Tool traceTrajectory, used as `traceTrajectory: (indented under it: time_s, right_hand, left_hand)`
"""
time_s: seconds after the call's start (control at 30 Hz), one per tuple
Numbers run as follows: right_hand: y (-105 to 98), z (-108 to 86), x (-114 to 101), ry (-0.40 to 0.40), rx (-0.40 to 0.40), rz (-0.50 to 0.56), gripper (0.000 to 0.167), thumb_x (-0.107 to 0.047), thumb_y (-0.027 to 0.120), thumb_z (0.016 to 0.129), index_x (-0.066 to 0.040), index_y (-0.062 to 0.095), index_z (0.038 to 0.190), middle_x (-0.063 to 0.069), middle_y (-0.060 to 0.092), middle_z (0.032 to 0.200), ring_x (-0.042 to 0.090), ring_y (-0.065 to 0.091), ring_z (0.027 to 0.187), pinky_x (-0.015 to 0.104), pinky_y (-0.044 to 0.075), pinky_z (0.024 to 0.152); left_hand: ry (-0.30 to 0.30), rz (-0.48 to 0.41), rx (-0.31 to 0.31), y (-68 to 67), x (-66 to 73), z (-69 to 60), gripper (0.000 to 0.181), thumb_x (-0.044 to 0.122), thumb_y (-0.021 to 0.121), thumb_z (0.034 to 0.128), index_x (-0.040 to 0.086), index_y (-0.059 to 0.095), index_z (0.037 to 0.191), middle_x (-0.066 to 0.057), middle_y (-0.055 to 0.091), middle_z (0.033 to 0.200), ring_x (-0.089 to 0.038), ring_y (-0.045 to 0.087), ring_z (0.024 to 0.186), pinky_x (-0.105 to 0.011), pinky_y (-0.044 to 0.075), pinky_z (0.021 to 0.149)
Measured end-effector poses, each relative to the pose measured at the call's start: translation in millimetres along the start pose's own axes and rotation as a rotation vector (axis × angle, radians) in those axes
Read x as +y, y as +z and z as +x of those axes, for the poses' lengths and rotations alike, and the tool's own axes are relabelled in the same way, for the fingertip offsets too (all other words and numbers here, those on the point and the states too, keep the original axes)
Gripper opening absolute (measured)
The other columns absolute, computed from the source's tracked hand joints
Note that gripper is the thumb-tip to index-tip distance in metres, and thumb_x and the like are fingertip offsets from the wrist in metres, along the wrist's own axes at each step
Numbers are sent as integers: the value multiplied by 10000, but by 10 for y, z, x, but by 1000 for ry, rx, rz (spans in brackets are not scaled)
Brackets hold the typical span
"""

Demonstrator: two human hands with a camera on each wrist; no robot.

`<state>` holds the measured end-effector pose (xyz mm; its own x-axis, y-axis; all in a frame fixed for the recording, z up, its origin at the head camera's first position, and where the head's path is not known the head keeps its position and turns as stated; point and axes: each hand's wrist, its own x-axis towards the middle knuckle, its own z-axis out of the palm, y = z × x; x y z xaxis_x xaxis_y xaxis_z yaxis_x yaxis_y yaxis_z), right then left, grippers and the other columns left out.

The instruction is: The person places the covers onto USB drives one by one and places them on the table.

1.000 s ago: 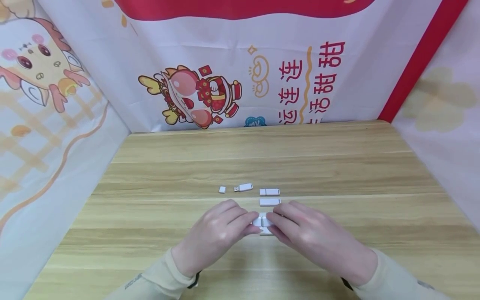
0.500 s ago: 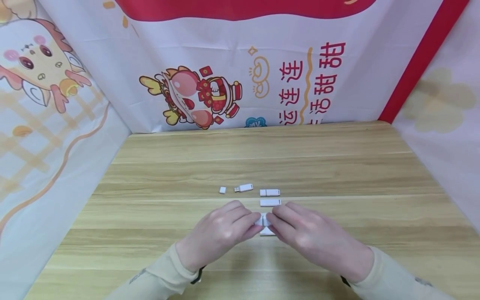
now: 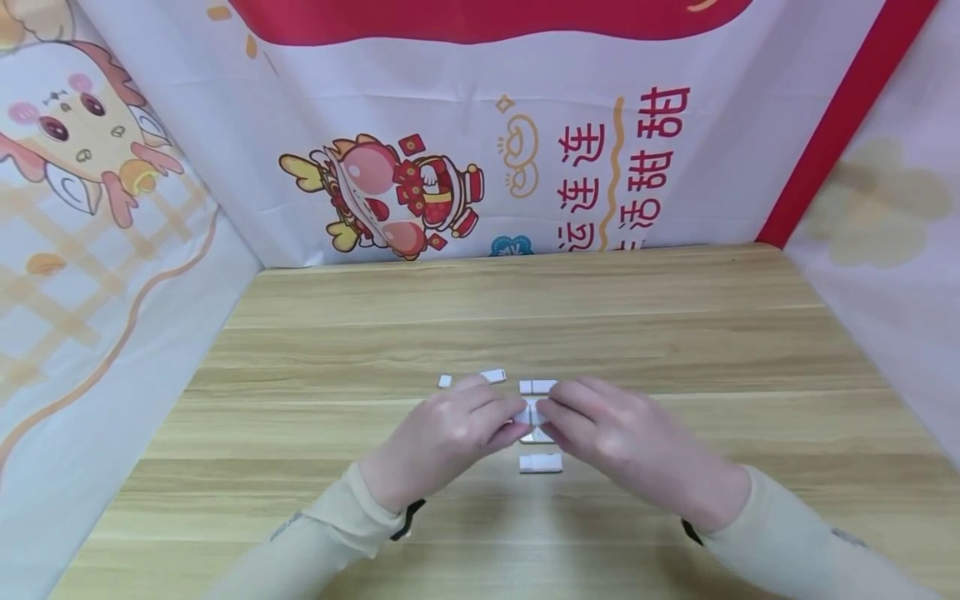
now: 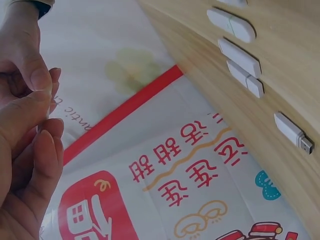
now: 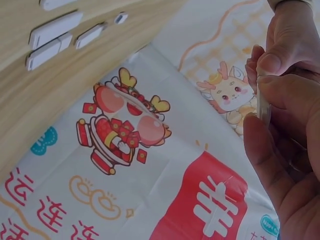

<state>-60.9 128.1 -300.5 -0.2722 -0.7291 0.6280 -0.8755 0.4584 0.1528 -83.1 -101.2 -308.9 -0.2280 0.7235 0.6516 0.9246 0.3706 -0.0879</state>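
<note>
Both hands meet at the middle of the table over one white USB flash drive. My left hand pinches its left end and my right hand pinches its right end. Much of the drive is hidden behind fingers; a pale sliver of it shows in the right wrist view. Just below the fingertips, another white drive lies on the table, partly covered. Nearer me lies a separate white drive. Beyond the hands are a capped drive and an uncapped USB drive with its metal plug bare.
A small loose white cap lies left of the uncapped drive. The wooden table is bounded by a printed cloth backdrop at the back and by cloth on both sides.
Both hands have moved away from me with the drive between them. The nearest drive is now uncovered, while the left hand hides part of the uncapped one and the right hand partly covers the row.
</note>
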Motion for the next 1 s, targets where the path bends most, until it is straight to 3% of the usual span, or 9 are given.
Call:
traceTrajectory:
  time_s: [0.07, 0.17, 0.23, 0.43, 0.73, 1.0]
  right_hand:
    - [12, 26, 52, 17, 0, 10, 123, -99, 656, 956, 12, 691, 995, 79, 617, 940, 186, 630, 791, 275, 580, 666]
    - [41, 64, 138, 35, 0, 5, 254, -60, 839, 772, 8, 701, 974, 73, 624, 912, 175, 634, 759, 269, 576, 624]
    - [71, 81, 204, 45, -2, 10, 297, -49, 872, 722, 5, 701, 958, 64, 617, 889, 160, 623, 725, 259, 566, 592]
    - [194, 99, 437, 141, -82, 99, 225, -60, 854, 763, -18, 721, 939, 36, 622, 872, 126, 616, 711, 238, 552, 606]
    - [472, 65, 772, 319, -277, 187, 165, -72, 839, 790, -41, 759, 930, 23, 661, 848, 103, 625, 722, 215, 556, 663]
    - [701, 5, 1061, 472, -425, 306, 110, -83, 778, 857, -72, 774, 967, -7, 636, 847, 95, 608, 733, 198, 537, 667]
  left_hand:
    - [-24, -14, -24, 1, -45, 36, 188, 164, 799, 850, 17, 722, 939, -17, 687, 802, -111, 607, 696, -165, 529, 665]
    - [-59, -40, -60, 10, -125, 91, 178, 144, 813, 834, 22, 739, 940, -24, 699, 814, -110, 626, 710, -165, 533, 668]
    - [-73, -43, -76, 34, -188, 121, 170, 139, 815, 831, 25, 747, 937, -28, 706, 818, -113, 636, 721, -176, 539, 669]
    - [-149, -82, -161, 175, -423, 198, 172, 176, 811, 840, 53, 769, 954, -18, 724, 840, -111, 639, 733, -196, 535, 657]
    - [-276, -121, -394, 494, -768, 291, 147, 234, 774, 880, 102, 773, 945, 17, 724, 844, -92, 624, 719, -215, 517, 650]
    - [-454, -177, -600, 776, -968, 384, 179, 288, 751, 899, 138, 780, 992, 51, 721, 859, -32, 607, 714, -182, 513, 704]
